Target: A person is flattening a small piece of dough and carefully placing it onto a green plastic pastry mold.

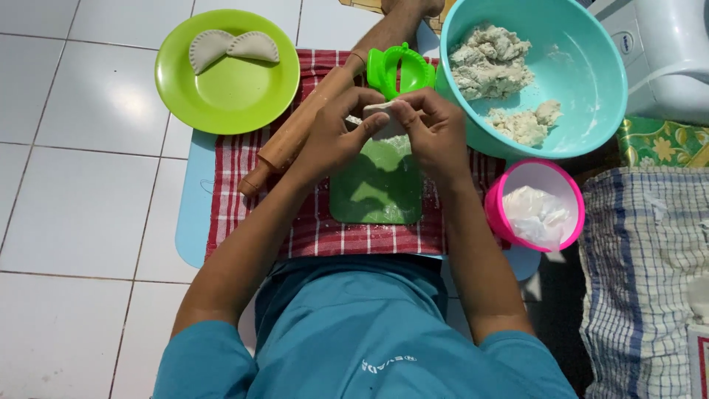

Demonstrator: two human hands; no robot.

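Both hands — left hand [334, 133], right hand [436, 133] — pinch one dough piece [382, 118] between them above the green board [377, 192].

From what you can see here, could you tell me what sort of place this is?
Probably a home kitchen floor set up for making dumplings: white floor tiles, a wooden rolling pin on a checked cloth, a teal bowl of dough, and both hands pinching a dough piece.

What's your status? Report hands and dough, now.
Left hand and right hand both pinching dough piece above green board. Rolling pin beside left wrist; nothing blocking.
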